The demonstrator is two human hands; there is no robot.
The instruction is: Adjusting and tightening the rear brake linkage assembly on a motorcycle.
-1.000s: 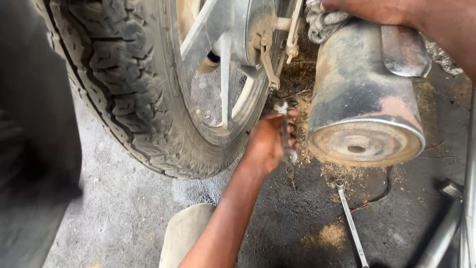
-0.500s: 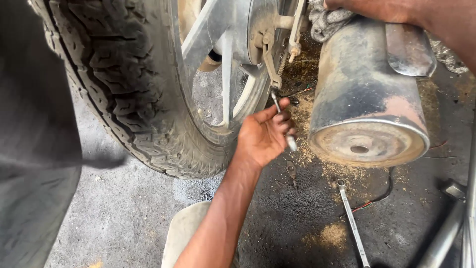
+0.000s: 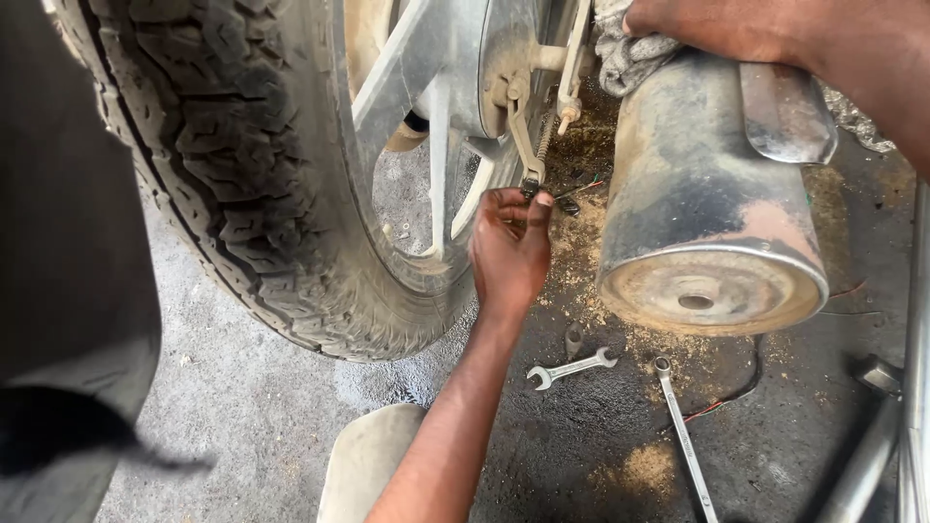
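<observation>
— What's biggest in front of us?
— The tyre (image 3: 242, 184), filling the upper left, its spoked wheel (image 3: 426, 145) beside it. To the right hangs the muffler (image 3: 712, 208), rusty end cap facing us.
— And our hands?
— Our right hand (image 3: 697, 24) rests on a rag (image 3: 625, 53) atop the muffler; we cannot tell whether its fingers are closed. Our left hand (image 3: 511, 247) reaches up between wheel and muffler, fingertips pinched together on the small nut (image 3: 531, 186) at the bottom of the brake rod (image 3: 541, 145).
— Anything below?
— On the oily floor (image 3: 581, 446) lie a long spanner (image 3: 684, 436) and a short spanner (image 3: 572, 368), near each other, not touching.
</observation>
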